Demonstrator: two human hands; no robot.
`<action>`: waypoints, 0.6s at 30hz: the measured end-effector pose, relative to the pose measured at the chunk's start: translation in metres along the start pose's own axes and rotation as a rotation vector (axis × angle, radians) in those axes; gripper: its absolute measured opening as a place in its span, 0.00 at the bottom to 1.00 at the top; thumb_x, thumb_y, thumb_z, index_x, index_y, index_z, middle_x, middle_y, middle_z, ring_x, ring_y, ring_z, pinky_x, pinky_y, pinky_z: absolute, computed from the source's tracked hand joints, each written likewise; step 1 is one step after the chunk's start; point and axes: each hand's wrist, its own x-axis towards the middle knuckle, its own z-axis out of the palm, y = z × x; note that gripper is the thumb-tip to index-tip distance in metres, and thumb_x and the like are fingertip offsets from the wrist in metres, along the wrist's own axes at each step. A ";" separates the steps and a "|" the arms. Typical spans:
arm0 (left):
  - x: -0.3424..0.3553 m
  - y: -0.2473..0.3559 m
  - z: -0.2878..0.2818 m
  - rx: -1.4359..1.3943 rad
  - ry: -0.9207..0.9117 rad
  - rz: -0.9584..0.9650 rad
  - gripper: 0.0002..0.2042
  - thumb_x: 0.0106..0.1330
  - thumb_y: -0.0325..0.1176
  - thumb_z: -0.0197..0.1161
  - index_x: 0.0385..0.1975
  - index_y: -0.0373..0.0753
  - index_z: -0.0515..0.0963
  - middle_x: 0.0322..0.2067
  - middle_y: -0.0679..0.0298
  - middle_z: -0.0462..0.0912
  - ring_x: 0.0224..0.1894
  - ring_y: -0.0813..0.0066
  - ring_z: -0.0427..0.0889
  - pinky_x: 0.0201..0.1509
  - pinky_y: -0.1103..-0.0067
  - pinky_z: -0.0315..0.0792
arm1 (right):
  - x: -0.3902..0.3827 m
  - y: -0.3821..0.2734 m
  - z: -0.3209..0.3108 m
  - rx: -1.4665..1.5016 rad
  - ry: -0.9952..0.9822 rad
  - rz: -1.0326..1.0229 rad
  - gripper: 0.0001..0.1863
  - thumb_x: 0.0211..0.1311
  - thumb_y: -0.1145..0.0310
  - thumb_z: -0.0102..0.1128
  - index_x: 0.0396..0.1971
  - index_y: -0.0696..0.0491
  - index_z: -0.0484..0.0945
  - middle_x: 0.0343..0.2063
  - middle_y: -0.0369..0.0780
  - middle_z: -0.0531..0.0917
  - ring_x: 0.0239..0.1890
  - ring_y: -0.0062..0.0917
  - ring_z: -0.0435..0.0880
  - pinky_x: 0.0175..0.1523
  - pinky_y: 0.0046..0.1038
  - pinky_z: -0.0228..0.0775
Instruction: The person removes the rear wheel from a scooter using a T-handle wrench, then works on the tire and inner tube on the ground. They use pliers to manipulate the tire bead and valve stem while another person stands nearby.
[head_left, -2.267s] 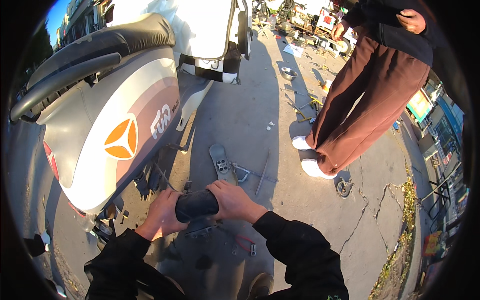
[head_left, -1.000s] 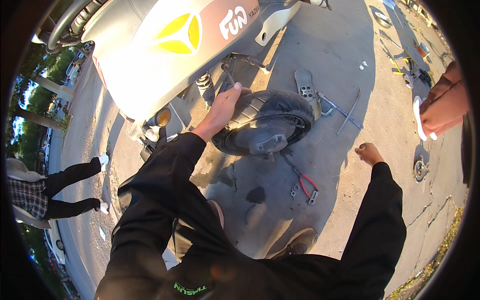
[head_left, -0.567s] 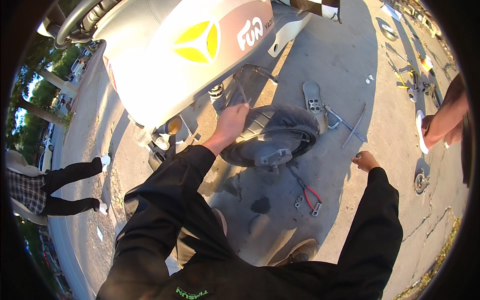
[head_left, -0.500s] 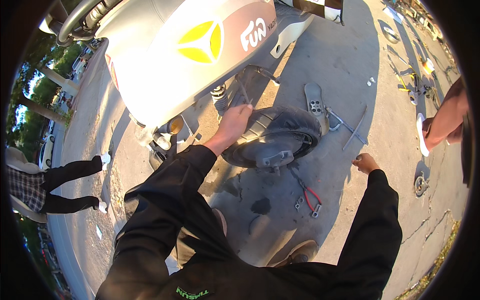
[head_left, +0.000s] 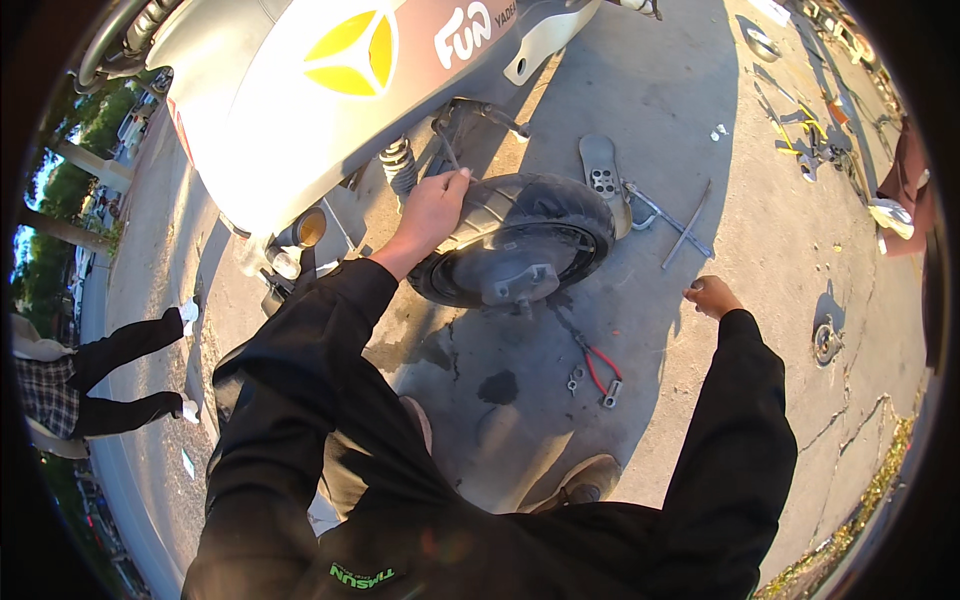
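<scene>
My left hand lies on the tread of a black wheel with a dusty hub, fingers wrapped over it. This wheel stands on the pavement below the rear body of a pale scooter, beside its spring shock absorber. My right hand is off the tyre, to its right, fingers curled; whatever it holds, if anything, is too small to name. A grey metal plate with holes and crossed steel tools lie behind the wheel. Red-handled pliers lie nearer me, by small metal pieces.
A person in dark trousers is at the left, near a road. Brown trousers show at the right edge. Scattered tools and a metal bowl lie farther back right; a round part lies on cracked pavement.
Both hands gripped the tyre 2.3 seconds ago; my right hand has since left it and moved right. The view has tilted down and shifted, and the brown-trousered person now sits at the edge.
</scene>
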 end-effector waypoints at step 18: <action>-0.005 -0.003 0.005 0.154 0.041 0.058 0.23 0.77 0.47 0.47 0.39 0.34 0.82 0.35 0.43 0.84 0.42 0.37 0.81 0.46 0.55 0.72 | 0.023 0.007 0.024 0.021 -0.064 0.041 0.15 0.54 0.69 0.70 0.16 0.64 0.78 0.15 0.49 0.80 0.23 0.40 0.85 0.34 0.44 0.77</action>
